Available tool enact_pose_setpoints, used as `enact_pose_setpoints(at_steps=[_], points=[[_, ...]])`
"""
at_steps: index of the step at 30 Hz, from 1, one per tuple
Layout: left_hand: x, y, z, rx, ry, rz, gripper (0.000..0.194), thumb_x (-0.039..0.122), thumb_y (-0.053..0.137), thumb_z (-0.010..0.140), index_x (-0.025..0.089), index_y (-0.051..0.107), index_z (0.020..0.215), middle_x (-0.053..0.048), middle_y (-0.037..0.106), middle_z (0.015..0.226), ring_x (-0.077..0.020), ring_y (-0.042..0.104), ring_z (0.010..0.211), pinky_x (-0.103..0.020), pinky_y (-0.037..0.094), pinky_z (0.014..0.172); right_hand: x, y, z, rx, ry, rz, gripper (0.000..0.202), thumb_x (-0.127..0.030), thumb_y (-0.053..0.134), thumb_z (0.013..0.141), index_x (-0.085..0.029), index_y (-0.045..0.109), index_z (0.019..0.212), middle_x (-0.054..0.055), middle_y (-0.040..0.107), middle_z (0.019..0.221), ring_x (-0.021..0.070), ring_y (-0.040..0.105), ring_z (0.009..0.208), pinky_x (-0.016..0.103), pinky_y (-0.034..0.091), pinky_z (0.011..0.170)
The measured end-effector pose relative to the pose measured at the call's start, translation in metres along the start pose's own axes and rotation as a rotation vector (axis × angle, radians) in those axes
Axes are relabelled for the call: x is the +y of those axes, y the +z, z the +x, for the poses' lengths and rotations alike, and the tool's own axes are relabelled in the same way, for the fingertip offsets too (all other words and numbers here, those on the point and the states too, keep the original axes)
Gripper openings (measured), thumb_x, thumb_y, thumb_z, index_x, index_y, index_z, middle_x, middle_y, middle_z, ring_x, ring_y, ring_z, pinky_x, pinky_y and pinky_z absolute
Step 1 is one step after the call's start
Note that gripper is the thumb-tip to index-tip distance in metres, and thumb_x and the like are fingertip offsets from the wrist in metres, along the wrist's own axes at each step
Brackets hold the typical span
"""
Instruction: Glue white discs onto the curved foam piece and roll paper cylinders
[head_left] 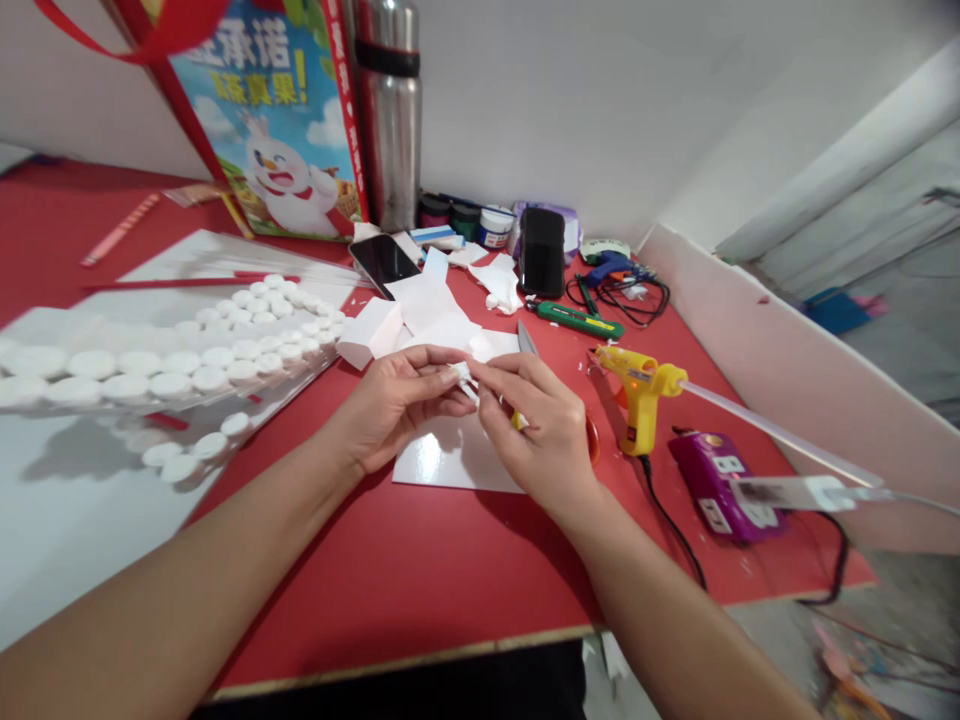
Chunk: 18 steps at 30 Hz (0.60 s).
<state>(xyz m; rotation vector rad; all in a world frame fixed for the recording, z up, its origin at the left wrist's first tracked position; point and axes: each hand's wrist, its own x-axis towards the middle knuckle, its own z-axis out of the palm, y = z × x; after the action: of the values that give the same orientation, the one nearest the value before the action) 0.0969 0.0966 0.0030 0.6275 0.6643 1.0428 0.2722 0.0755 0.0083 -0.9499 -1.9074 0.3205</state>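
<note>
Both hands meet above the middle of the red table (pixel 420 570). Pinched between the fingertips of my left hand (pixel 390 405) is a small white piece (pixel 465 375), perhaps folded paper, with thin strips hanging from it. My right hand (pixel 536 420) has its fingertips closed on the same piece from the right. Below them lies a glossy white sheet (pixel 435 460). A scissor blade (pixel 526 340) shows just behind my right hand, and orange and yellow handle parts peek out around it; the rest is hidden. White paper scraps (pixel 431 305) and a small folded paper box (pixel 373 332) lie beyond my left hand.
On the left stands a model with rows of white discs (pixel 210 378) on a white board (pixel 45 530). At right are a yellow glue gun (pixel 639 385) with cord, a purple power box (pixel 724 480) and a green cutter (pixel 577 320). A steel flask (pixel 390 130) stands behind.
</note>
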Motion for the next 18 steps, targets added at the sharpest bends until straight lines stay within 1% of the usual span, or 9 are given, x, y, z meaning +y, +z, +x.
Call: enact_pose_setpoints(at_steps=[3, 8, 10, 12, 14, 16, 18], points=[[0.000, 0.000, 0.000, 0.007, 0.001, 0.014, 0.018, 0.004, 0.074, 0.082, 0.007, 0.072, 0.100, -0.009, 0.078, 0.077, -0.0118, 0.073, 0.060, -0.017, 0.062, 0.064, 0.002, -0.001, -0.001, -0.017, -0.033, -0.071, 0.028, -0.013, 0.056, 0.097, -0.019, 0.075, 0.116, 0.010, 0.070, 0.103, 0.0180, 0.070, 0.087, 0.031, 0.059, 0.072], [0.000, 0.002, -0.001, 0.013, -0.008, 0.036, 0.016, 0.006, 0.076, 0.080, 0.008, 0.072, 0.095, -0.008, 0.077, 0.074, -0.0129, 0.074, 0.062, -0.018, 0.062, 0.065, 0.002, -0.003, -0.001, -0.058, -0.105, -0.183, 0.028, -0.013, 0.055, 0.096, -0.014, 0.075, 0.117, 0.013, 0.070, 0.101, 0.0205, 0.070, 0.089, 0.034, 0.060, 0.076], [0.000, 0.002, -0.001, 0.021, -0.007, 0.043, 0.017, 0.007, 0.079, 0.078, 0.008, 0.072, 0.094, -0.008, 0.077, 0.074, -0.0128, 0.074, 0.062, -0.019, 0.062, 0.066, 0.001, -0.005, -0.001, -0.063, -0.136, -0.198, 0.030, -0.012, 0.056, 0.095, -0.015, 0.074, 0.119, 0.013, 0.069, 0.101, 0.0221, 0.070, 0.091, 0.036, 0.060, 0.078], [0.000, 0.003, -0.001, 0.037, -0.004, 0.048, 0.020, 0.009, 0.082, 0.076, 0.007, 0.072, 0.093, -0.009, 0.077, 0.075, -0.0128, 0.073, 0.062, -0.019, 0.062, 0.066, -0.001, -0.007, -0.001, -0.029, -0.147, -0.173, 0.032, -0.012, 0.057, 0.095, -0.018, 0.073, 0.121, 0.013, 0.069, 0.104, 0.0225, 0.070, 0.094, 0.037, 0.060, 0.079], [0.000, 0.003, -0.001, 0.048, -0.004, 0.056, 0.022, 0.010, 0.084, 0.075, 0.006, 0.071, 0.092, -0.010, 0.077, 0.074, -0.0129, 0.073, 0.062, -0.019, 0.062, 0.066, -0.002, -0.009, 0.001, 0.051, -0.102, -0.133, 0.032, -0.011, 0.058, 0.094, -0.020, 0.074, 0.121, 0.011, 0.070, 0.105, 0.0215, 0.070, 0.094, 0.036, 0.059, 0.079], [0.001, 0.004, -0.001, 0.048, -0.006, 0.065, 0.021, 0.010, 0.083, 0.075, 0.006, 0.071, 0.093, -0.010, 0.077, 0.073, -0.0136, 0.074, 0.062, -0.020, 0.062, 0.066, -0.002, -0.011, 0.003, 0.116, -0.004, -0.093, 0.030, -0.011, 0.058, 0.094, -0.021, 0.076, 0.116, 0.010, 0.071, 0.103, 0.0199, 0.070, 0.091, 0.035, 0.059, 0.076], [0.001, 0.004, -0.001, 0.045, -0.001, 0.066, 0.019, 0.009, 0.081, 0.076, 0.006, 0.071, 0.093, -0.010, 0.077, 0.072, -0.0143, 0.074, 0.062, -0.020, 0.062, 0.065, 0.000, -0.011, 0.005, 0.126, 0.098, -0.038, 0.029, -0.010, 0.058, 0.094, -0.022, 0.078, 0.112, 0.008, 0.072, 0.100, 0.0179, 0.069, 0.085, 0.033, 0.057, 0.071]])
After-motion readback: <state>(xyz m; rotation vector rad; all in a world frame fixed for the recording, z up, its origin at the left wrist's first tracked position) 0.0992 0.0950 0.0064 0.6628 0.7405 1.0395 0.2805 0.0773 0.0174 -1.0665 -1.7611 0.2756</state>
